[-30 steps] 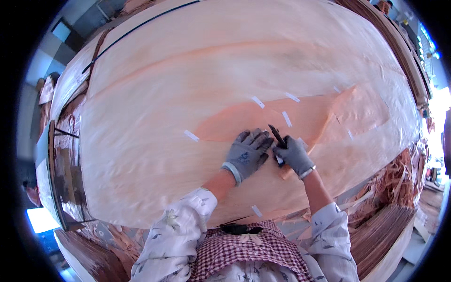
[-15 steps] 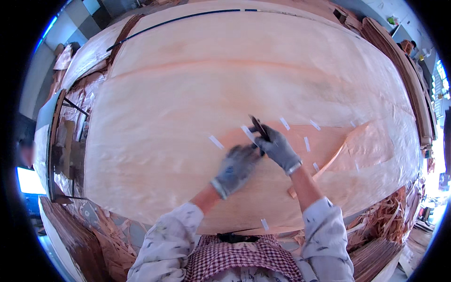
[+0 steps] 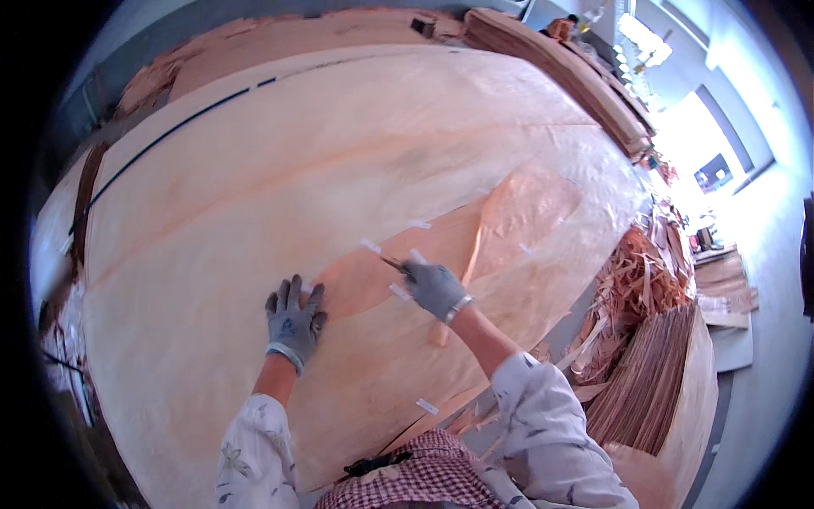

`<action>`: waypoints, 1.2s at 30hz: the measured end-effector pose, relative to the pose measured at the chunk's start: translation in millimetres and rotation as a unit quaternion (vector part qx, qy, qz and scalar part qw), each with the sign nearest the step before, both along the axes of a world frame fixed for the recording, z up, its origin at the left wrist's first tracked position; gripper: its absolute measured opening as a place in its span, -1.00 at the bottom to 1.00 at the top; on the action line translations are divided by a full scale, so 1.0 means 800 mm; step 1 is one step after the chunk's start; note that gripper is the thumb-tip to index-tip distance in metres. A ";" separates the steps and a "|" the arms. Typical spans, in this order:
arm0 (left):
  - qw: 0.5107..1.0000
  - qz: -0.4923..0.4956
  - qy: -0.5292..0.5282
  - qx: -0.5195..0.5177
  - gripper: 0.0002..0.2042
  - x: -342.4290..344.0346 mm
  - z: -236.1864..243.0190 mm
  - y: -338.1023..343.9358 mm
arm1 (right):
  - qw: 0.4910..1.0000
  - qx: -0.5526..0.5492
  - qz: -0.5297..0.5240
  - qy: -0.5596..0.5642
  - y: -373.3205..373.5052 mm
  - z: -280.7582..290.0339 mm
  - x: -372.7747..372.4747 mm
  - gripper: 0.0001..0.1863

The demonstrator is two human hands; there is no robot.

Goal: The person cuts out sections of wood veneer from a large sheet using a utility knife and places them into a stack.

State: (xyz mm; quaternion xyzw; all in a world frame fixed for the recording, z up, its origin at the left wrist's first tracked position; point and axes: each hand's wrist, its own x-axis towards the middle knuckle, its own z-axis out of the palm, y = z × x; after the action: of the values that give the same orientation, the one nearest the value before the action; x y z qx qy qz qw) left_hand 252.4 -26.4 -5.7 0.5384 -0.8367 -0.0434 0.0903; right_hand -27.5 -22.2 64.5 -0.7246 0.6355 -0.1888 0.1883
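Big pale sheet [image 3: 212, 212] here, left hand [image 3: 293, 327] on it, fingers spread, right hand [image 3: 437, 291] clamped around a dark tool [image 3: 393, 265].

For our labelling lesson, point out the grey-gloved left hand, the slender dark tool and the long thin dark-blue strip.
Grey-gloved left hand [image 3: 293, 326]: head view, back of the glove.
Slender dark tool [image 3: 393, 265]: head view, its exposed end.
Long thin dark-blue strip [image 3: 172, 132]: head view, middle stretch.

We note the rear part of the dark tool [image 3: 393, 265] hidden within the gloved right hand [image 3: 436, 291], and the checked apron [image 3: 415, 472] cut off at the near edge.
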 end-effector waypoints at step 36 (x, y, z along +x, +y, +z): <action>0.992 0.015 0.042 -0.117 -0.74 0.203 0.384 0.681 | 0.496 0.596 0.561 -0.288 0.548 0.006 0.469 -0.45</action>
State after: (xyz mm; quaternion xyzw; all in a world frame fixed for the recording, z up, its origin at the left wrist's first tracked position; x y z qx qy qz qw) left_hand 414.6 518.3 301.8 0.5343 -0.8234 0.0331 0.1884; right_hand 347.6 416.0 69.2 -0.5496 -0.0327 0.1823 0.8146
